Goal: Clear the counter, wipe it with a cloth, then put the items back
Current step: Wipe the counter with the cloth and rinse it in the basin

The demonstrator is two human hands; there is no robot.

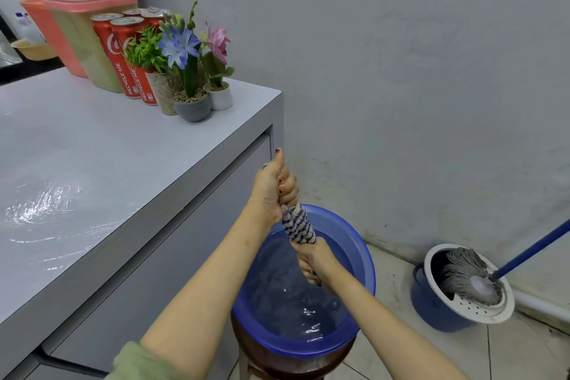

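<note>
Both hands are clamped tight on the same twisted blue-and-white striped cloth (pixel 298 224). The left hand (pixel 273 187) grips the upper end with the thumb sticking up. The right hand (pixel 314 261) has its fingers wrapped around the lower end, so the cloth runs as a tight rope between the two fists. There's a bit of green sleeve (pixel 138 361) on the left arm at the bottom edge.

The cloth sits right above a round blue plastic basin (pixel 354 244) with water in it, and the basin rests on a dark brown stool (pixel 293 361), just beside the front of the pale grey counter (pixel 108 163). The counter top has shiny wet streaks (pixel 40 203) on its near left part.

Everything on the counter is bunched at the far corner by the wall:
- red soda cans (pixel 123 49) reading "RECYCLE ME"
- a leafy green plant in a speckled pot (pixel 154 71)
- a blue flower in a small grey pot (pixel 188 77)
- a pink flower in a small white pot (pixel 217 71)
- behind them, a translucent storage bin with a pink lid frame (pixel 77 34)

Off to the right, on the tiled floor by the wall, a blue mop bucket with a white strainer top (pixel 431 308) holds a grey string mop head (pixel 465 274). Its blue handle (pixel 533 250) slants up out of the shot.
</note>
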